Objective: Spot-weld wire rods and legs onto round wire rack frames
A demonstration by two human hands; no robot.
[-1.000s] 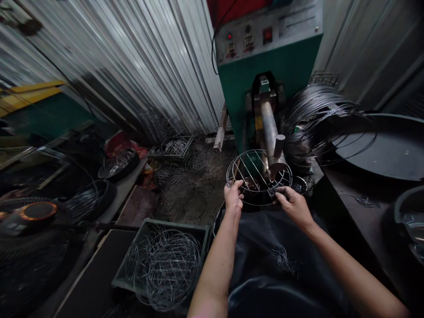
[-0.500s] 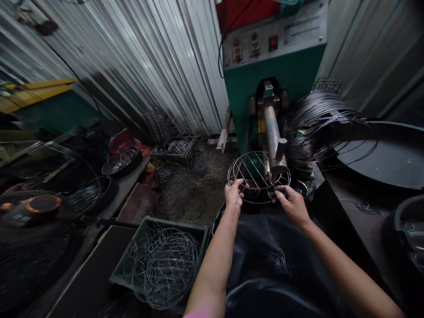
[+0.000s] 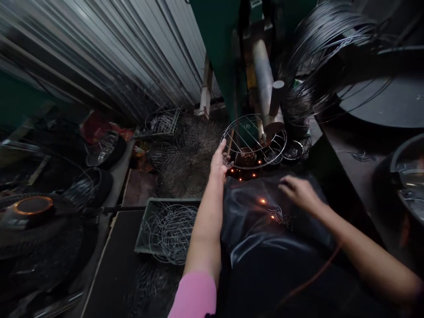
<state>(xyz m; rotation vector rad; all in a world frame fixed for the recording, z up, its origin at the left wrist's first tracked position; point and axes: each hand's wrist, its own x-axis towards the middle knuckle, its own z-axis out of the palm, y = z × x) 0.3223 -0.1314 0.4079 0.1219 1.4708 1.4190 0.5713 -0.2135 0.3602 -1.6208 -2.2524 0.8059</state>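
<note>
Fresh orange sparks [image 3: 263, 201] dot the creased, glossy black sheet [image 3: 243, 210]; above it the right hand [image 3: 300, 191], now off the round wire rack [image 3: 249, 140], curls blurred fingers, any hold unclear. Farther, the left hand [image 3: 220, 163] pinches the rack near a smooth metal cylinder [image 3: 263, 66].

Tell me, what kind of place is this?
Probably a metal workshop: there's a green machine with a thick metal arm, a big coil of wire, and glowing orange sparks near a round wire rack.
</note>
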